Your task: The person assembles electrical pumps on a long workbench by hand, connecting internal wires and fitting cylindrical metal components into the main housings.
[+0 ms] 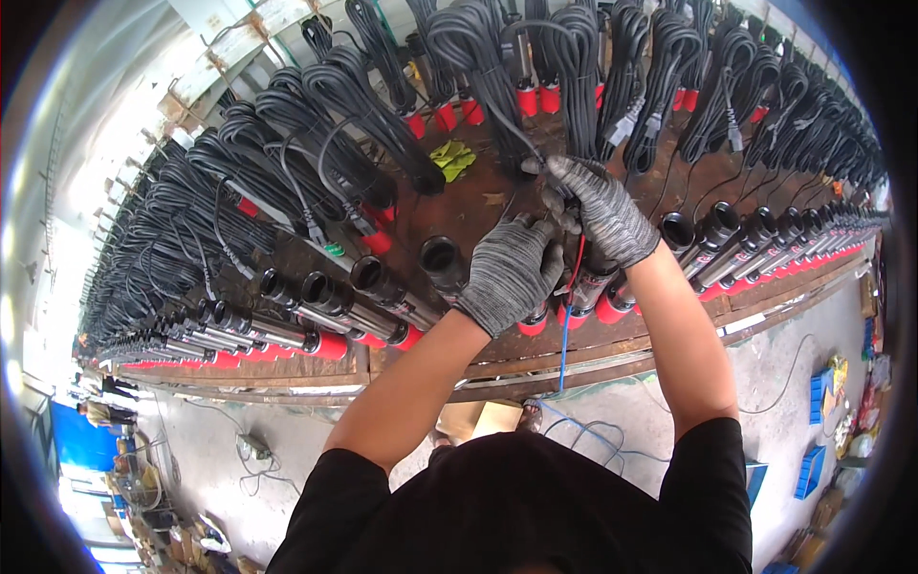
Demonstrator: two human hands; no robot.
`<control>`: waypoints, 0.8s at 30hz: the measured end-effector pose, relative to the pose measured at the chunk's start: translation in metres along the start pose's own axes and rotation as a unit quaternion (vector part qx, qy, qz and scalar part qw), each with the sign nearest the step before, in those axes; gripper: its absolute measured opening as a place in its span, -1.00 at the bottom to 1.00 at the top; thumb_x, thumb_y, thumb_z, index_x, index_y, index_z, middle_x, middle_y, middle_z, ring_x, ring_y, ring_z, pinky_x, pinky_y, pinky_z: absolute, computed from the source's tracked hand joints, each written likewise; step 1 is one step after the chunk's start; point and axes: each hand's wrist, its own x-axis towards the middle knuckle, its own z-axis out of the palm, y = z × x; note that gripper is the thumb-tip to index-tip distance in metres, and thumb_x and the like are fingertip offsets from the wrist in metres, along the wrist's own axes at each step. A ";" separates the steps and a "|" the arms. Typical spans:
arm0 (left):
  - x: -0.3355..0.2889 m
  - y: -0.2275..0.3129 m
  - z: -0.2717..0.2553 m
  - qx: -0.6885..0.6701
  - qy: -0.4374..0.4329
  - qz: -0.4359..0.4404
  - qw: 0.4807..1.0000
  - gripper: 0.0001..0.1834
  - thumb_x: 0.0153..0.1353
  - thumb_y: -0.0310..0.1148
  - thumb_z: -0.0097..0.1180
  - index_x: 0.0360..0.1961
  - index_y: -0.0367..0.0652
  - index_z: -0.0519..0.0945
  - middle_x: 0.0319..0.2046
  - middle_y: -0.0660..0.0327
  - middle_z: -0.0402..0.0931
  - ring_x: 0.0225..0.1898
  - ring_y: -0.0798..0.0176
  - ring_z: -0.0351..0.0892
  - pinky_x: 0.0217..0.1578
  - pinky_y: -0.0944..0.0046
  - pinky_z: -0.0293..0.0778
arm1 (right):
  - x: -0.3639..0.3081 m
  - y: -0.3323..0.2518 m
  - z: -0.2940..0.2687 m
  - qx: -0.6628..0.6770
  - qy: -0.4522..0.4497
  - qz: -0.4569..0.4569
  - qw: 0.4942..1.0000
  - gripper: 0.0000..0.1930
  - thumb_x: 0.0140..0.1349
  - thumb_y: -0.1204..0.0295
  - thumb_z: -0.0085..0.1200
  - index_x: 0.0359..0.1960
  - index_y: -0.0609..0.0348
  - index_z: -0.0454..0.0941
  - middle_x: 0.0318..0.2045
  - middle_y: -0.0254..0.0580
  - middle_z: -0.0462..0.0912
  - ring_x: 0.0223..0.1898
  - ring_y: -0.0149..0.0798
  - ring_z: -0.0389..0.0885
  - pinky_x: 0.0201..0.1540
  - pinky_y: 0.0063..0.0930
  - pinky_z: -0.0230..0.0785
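Both my hands wear grey knit gloves. My right hand point(604, 212) has its fingers closed round the black power cable point(524, 143), which drops from a hanging coil. A red wire point(578, 256) and a blue wire point(564, 346) run down from beneath that hand; where they join is hidden. Just left of it, my left hand point(509, 273) is closed with curled fingers, and what they hold is out of sight. Beside the left wrist stands a pump-like metal cylinder point(440, 258) with an open black top. Similar cylinders point(719, 225) with red bases line the bench's near edge.
Bundled black cables point(325, 91) stand in dense rows across the far side and both ends of the bench point(478, 215). A yellow-green cloth point(452, 159) lies among them. Below are a cardboard box point(478, 418), loose cords point(607, 435) and blue bins point(810, 472) on the floor.
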 end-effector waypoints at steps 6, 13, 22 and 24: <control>-0.001 0.002 0.005 0.004 0.051 -0.008 0.999 -0.75 0.29 -0.23 0.16 -0.17 -0.19 0.62 -0.28 -0.04 0.60 -0.23 -0.19 0.61 -0.20 -0.14 0.54 | -0.003 0.003 -0.003 -0.030 -0.002 -0.044 0.999 -0.70 0.45 0.17 0.15 -0.05 0.16 0.63 -0.46 -0.45 0.60 -0.53 -0.58 0.43 -0.51 -0.66 0.16; 0.001 0.007 0.006 0.032 0.041 -0.051 0.997 -0.74 0.32 -0.16 0.12 -0.17 -0.11 0.65 -0.26 -0.02 0.62 -0.20 -0.16 0.64 -0.21 -0.13 0.59 | -0.006 0.002 -0.002 -0.046 -0.042 -0.062 0.996 -0.63 0.45 0.27 0.12 0.18 0.20 0.55 -0.44 -0.43 0.55 -0.55 -0.57 0.40 -0.56 -0.67 0.12; -0.001 0.005 0.002 0.046 0.023 -0.071 0.996 -0.72 0.31 -0.17 0.11 -0.18 -0.17 0.64 -0.27 -0.03 0.61 -0.20 -0.13 0.65 -0.19 -0.08 0.61 | 0.000 0.007 0.002 -0.018 0.075 -0.067 0.995 -0.78 0.30 0.42 0.15 -0.08 0.24 0.63 -0.53 -0.39 0.55 -0.67 -0.56 0.37 -0.63 -0.66 0.11; -0.002 0.007 0.001 0.034 0.040 -0.065 0.996 -0.74 0.31 -0.18 0.12 -0.21 -0.16 0.64 -0.27 -0.04 0.61 -0.20 -0.13 0.64 -0.20 -0.08 0.61 | 0.000 0.009 0.000 -0.016 0.077 -0.082 0.993 -0.81 0.25 0.47 0.13 -0.15 0.27 0.62 -0.50 -0.35 0.60 -0.66 -0.56 0.38 -0.63 -0.65 0.12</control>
